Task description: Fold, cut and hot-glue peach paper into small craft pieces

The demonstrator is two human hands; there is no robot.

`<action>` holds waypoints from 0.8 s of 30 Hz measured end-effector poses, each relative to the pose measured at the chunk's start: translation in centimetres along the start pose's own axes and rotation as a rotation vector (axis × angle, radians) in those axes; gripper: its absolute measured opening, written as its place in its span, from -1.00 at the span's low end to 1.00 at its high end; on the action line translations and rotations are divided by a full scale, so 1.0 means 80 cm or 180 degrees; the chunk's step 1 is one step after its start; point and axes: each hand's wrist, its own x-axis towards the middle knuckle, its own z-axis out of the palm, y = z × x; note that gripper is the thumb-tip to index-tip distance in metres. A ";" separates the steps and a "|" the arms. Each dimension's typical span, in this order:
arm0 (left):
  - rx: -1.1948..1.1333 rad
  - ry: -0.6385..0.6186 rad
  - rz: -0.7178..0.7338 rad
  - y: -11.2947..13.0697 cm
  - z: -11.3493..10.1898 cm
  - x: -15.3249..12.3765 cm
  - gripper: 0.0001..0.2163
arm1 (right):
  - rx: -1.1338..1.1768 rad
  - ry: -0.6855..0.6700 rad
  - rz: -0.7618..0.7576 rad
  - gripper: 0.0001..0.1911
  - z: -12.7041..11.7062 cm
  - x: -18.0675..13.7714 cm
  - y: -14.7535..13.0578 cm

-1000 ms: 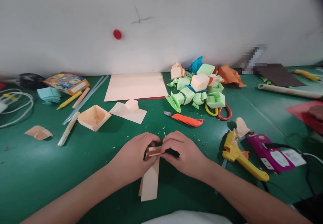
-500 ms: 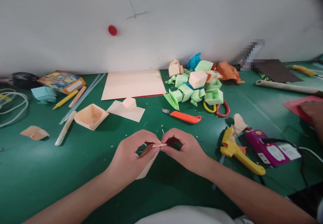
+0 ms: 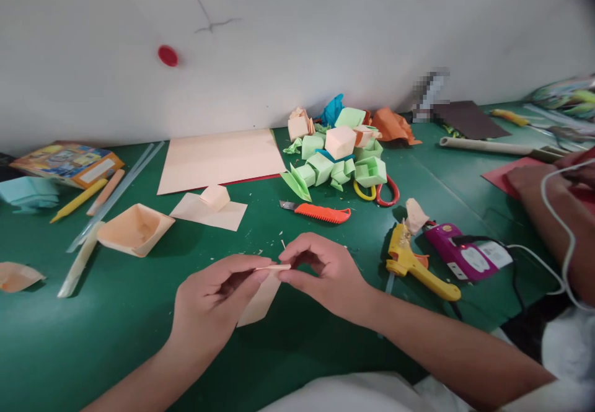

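My left hand (image 3: pixel 209 310) pinches a small folded strip of peach paper (image 3: pixel 273 267) between thumb and fingers. The right end of that strip is between the thumb and fingertips of my right hand (image 3: pixel 325 276). Below the strip shows a pale sheet of paper (image 3: pixel 258 305), partly hidden by my left hand; I cannot tell if it joins the strip. Just beyond both hands lies an orange box cutter (image 3: pixel 322 213) with its blade out. Farther left are an open peach paper box (image 3: pixel 136 229) and a small folded paper block (image 3: pixel 215 197) on a flat piece of paper (image 3: pixel 204 215).
A yellow glue gun (image 3: pixel 418 266) and a purple power adapter (image 3: pixel 460 251) with cords lie to the right. Folded green and peach paper shapes (image 3: pixel 339 145) are heaped by the wall, with scissors (image 3: pixel 388 191) beside them. Another person's hand (image 3: pixel 534 183) is at far right.
The view has turned right, so the table things appear farther left. My left fingers lie flatter along the folded paper, which looks pressed thinner. Both hands stay at it.
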 end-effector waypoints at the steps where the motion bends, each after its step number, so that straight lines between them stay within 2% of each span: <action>1: 0.0010 0.0032 0.0009 -0.001 0.001 -0.003 -0.93 | 0.0006 -0.0038 0.0085 -0.88 0.000 0.000 -0.001; 5: -0.0141 0.0002 0.0122 -0.001 0.002 -0.013 -0.91 | -0.0033 -0.0181 0.0148 -0.93 -0.001 -0.001 -0.004; 8: -0.0237 -0.0122 0.0196 0.000 -0.001 -0.012 -0.93 | -0.0088 -0.0042 -0.0351 -0.93 -0.002 -0.003 -0.001; 11: -0.0082 -0.0421 0.0361 0.001 -0.007 0.000 -0.89 | -0.0444 0.0123 -0.0974 -0.91 -0.006 -0.002 0.001; 14: 0.0137 -0.0591 0.0956 0.004 -0.012 0.015 -0.89 | -0.0927 0.0135 -0.1674 -0.87 -0.012 0.000 0.001; 18: 0.0596 -0.0333 0.1894 0.008 -0.015 0.022 -0.86 | -0.1435 0.0190 -0.2437 -0.83 -0.019 -0.001 -0.003; 22: 0.1188 -0.0005 0.2535 0.007 -0.017 0.012 -0.88 | -0.1774 0.0544 -0.2696 -0.80 -0.023 -0.003 -0.010; 24: 0.1343 0.0081 0.2692 0.002 -0.018 0.007 -0.89 | -0.1836 0.0425 -0.2749 -0.79 -0.023 -0.002 -0.011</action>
